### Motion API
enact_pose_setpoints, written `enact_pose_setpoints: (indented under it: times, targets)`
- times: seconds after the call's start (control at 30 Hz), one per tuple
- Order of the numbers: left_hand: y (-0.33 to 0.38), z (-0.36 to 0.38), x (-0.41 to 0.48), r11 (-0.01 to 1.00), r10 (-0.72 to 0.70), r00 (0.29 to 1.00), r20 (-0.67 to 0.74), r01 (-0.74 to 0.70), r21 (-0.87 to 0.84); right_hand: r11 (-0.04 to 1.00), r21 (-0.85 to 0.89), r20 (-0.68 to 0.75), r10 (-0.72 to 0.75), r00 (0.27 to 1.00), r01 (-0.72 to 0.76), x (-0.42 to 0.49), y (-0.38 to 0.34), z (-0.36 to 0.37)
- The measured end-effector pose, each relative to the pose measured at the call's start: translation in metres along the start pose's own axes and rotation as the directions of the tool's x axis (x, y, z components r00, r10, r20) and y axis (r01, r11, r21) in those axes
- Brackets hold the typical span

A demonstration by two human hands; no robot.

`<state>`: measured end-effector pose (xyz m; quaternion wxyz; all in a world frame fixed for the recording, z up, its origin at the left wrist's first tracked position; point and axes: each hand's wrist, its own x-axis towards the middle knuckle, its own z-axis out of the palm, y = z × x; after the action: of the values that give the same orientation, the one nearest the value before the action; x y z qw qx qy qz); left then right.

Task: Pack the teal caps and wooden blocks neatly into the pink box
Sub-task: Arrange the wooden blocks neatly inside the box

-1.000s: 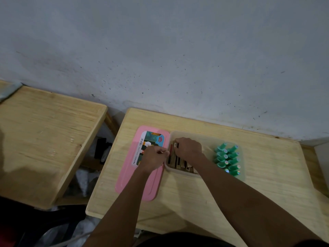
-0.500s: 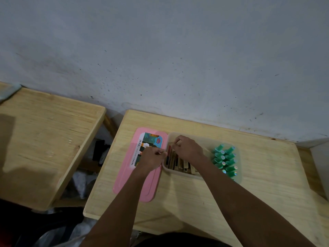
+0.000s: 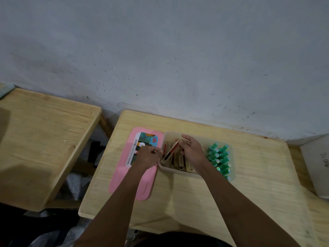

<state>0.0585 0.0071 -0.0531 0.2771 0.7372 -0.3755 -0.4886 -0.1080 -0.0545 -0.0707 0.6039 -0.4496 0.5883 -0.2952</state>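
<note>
At the far left of the frame a second table stands apart and plays no part. On the nearer table, left of centre, the pink lid lies flat, label up, touching the pink box, whose tub looks pale and see-through. The left hand lies over the lid's far end, fingers curled against the box's left wall. Whether they pinch the rim or the low end of a block cannot be told, and the hand has hardly shifted in the last second. The change is inside the box. Half a second ago only flat rows showed there, and now one wooden block stands tilted, its far end lifted above the other wooden blocks and its near end down by the left corner. The right hand pinches that raised end between thumb and fingertips. Further right, the teal caps sit in tidy rows in the box's right end. The caps look finished. This block is probably being re-seated so the row lies flat, and the lid is not yet on.
</note>
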Motion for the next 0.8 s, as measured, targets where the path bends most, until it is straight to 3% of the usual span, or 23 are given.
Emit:
enact_pose_setpoints:
  times: [0.1, 0.37, 0.8]
  targets:
    - [0.001, 0.001, -0.001, 1.0, 0.001, 1.0, -0.005, -0.001, -0.006, 1.0, 0.012, -0.006, 0.0, 1.0, 0.0, -0.001, 0.0, -0.002]
    - [0.0, 0.002, -0.003, 0.999, 0.01, 1.0, -0.019, -0.01, 0.037, 0.923, -0.357, 0.003, -0.154, 0.988, 0.145, 0.015, -0.01, 0.011]
    - [-0.003, 0.003, -0.004, 0.997, 0.035, 0.998, -0.051, -0.031, 0.077, 0.785, -0.582, 0.038, -0.235, 0.971, 0.213, 0.022, 0.007, 0.038]
